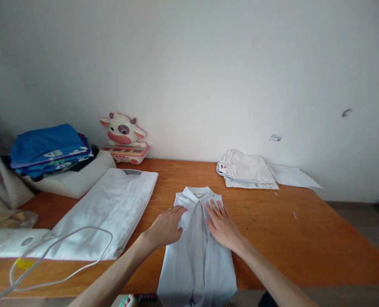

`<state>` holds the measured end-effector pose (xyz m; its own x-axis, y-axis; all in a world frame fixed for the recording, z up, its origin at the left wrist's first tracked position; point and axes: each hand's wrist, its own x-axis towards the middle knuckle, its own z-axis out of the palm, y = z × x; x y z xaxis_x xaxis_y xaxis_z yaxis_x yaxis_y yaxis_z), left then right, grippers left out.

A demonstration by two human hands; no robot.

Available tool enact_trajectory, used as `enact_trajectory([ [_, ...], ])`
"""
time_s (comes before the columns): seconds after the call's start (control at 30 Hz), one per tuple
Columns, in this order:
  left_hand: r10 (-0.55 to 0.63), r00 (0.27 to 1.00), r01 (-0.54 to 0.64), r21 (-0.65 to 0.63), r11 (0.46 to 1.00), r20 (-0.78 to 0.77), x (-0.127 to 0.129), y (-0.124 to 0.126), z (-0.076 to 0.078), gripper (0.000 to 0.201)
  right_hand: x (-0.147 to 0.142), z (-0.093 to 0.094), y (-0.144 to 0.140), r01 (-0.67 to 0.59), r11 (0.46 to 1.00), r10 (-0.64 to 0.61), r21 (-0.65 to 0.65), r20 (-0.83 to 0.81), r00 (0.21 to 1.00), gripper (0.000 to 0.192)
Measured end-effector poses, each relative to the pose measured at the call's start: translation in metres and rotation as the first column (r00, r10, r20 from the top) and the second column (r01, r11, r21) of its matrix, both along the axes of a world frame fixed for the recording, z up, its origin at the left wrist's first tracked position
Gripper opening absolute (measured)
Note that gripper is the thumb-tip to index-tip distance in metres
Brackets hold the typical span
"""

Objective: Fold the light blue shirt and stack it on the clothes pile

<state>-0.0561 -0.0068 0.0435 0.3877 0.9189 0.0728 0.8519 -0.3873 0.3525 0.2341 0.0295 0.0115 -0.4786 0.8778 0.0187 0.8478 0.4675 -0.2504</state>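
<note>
A pale blue-white collared shirt (pixel 199 256) lies face up on the wooden table (pixel 272 238), narrow, with its collar pointing away from me and its lower end hanging over the near edge. No sleeves show at its sides. My right hand (pixel 223 226) rests flat on the shirt's right chest, fingers spread. On the opposite side, my left hand (pixel 168 226) lies across the shirt's left edge, thumb apart from the fingers and nothing visible in it.
Left of the shirt lies a folded white cloth (pixel 103 213), with a white cable (pixel 81 230) over it. Behind are stacked blue clothes (pixel 52 149) on a white box (pixel 77 179) and a cow toy keyboard (pixel 125 140). Folded light clothes (pixel 247 168) and paper (pixel 294 177) lie back right.
</note>
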Motion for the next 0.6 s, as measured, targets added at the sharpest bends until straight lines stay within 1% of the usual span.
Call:
enact_trajectory([
  [0.07,-0.031,0.998,0.027,-0.072,0.997,-0.059,-0.003,-0.002,-0.015,0.078,0.002,-0.009,-0.004,-0.001,0.998,0.002,-0.07,0.015,1.0,0.07],
  [0.13,-0.046,0.993,0.036,-0.097,0.995,-0.105,0.0,0.0,-0.032,0.082,0.0,-0.02,-0.001,-0.018,0.998,0.02,-0.068,0.021,1.0,0.077],
  [0.2,-0.018,0.994,0.013,-0.048,0.999,-0.11,0.006,0.009,-0.044,0.079,-0.005,-0.026,0.009,-0.027,1.0,0.027,-0.008,0.011,1.0,0.079],
  [0.23,0.003,0.995,-0.004,-0.012,1.0,-0.1,0.01,0.015,-0.046,0.077,-0.008,-0.027,0.015,-0.019,1.0,0.019,0.024,0.003,1.0,0.079],
  [0.3,0.034,0.997,-0.03,0.044,0.999,-0.075,0.016,0.026,-0.043,0.075,-0.011,-0.022,0.029,0.008,0.998,-0.007,0.064,-0.016,1.0,0.075],
  [0.37,0.052,0.997,-0.048,0.087,0.995,-0.049,0.02,0.031,-0.032,0.07,-0.009,-0.013,0.037,0.028,0.994,-0.023,0.104,-0.045,0.999,0.069],
  [0.43,0.052,0.999,-0.05,0.109,0.993,-0.009,0.018,0.028,-0.02,0.057,-0.001,-0.003,0.036,0.023,0.992,-0.013,0.127,-0.077,0.997,0.062],
  [0.5,0.005,0.999,-0.007,0.071,0.997,0.033,0.013,0.018,-0.013,0.049,0.01,0.0,0.028,-0.018,0.995,0.026,0.099,-0.082,0.996,0.061],
  [0.53,-0.039,0.998,0.039,0.024,0.999,0.04,0.009,0.012,-0.012,0.052,0.015,-0.001,0.023,-0.045,0.997,0.049,0.067,-0.066,0.997,0.062],
  [0.57,-0.09,0.995,0.091,-0.037,0.995,0.033,0.005,0.008,-0.013,0.06,0.019,-0.003,0.018,-0.069,0.997,0.07,0.031,-0.041,0.997,0.065],
  [0.6,-0.14,0.99,0.142,-0.102,0.985,0.019,0.002,0.005,-0.015,0.073,0.022,-0.007,0.015,-0.087,0.996,0.087,0.0,-0.009,0.996,0.071],
])
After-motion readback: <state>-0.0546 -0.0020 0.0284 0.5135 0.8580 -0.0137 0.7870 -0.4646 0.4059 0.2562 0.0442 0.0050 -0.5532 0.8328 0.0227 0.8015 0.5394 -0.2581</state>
